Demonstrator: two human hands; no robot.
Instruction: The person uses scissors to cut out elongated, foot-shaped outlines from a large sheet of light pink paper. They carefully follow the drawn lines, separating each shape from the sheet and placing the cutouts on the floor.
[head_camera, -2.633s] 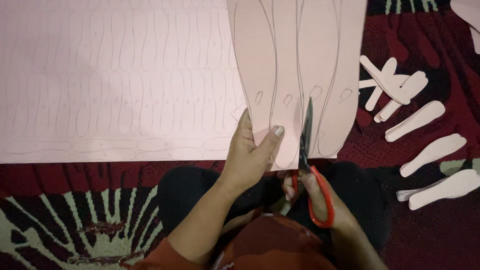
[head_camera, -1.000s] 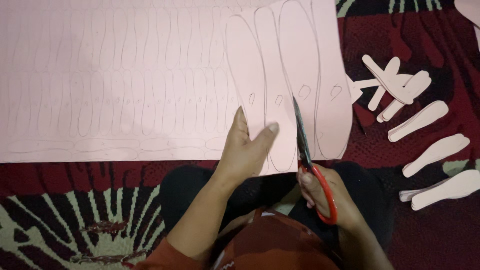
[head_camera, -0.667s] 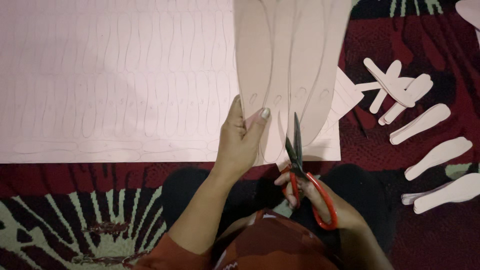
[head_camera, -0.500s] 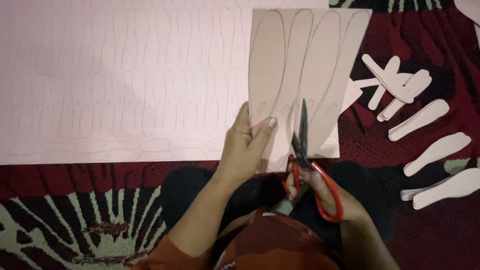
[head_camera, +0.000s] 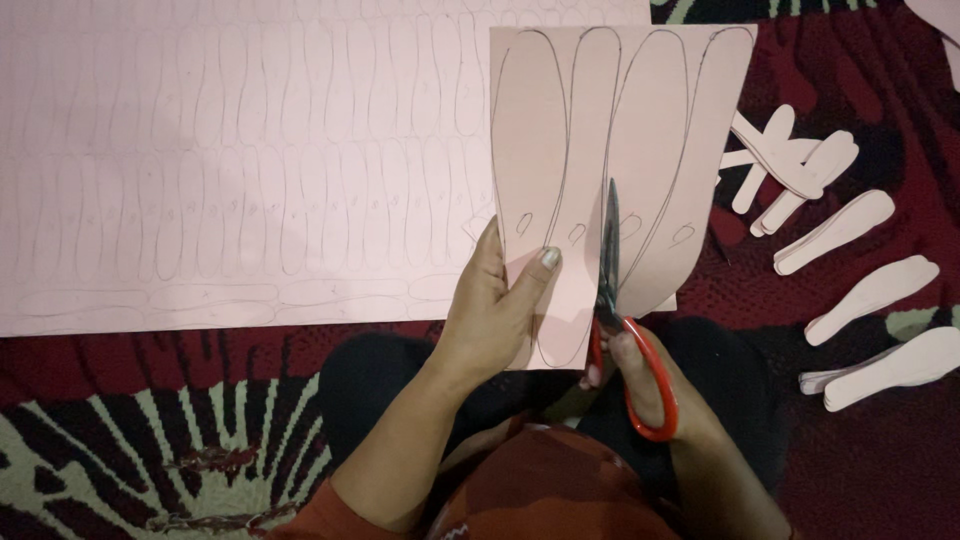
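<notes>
Between hands, scissors (head_camera: 612, 270) cut sheet (head_camera: 620, 150) (pink).

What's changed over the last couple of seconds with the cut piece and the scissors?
The left hand has lifted the pink traced piece clear of the big sheet and turned it square to the camera. The red-handled scissors in the right hand now cut up between two outlines. Both grips are unchanged; the cut-out shapes on the carpet stayed put.

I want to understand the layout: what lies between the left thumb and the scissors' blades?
In the head view, only the pink traced sheet spans between the left hand and the scissors: one outlined shape, nothing else.
</notes>
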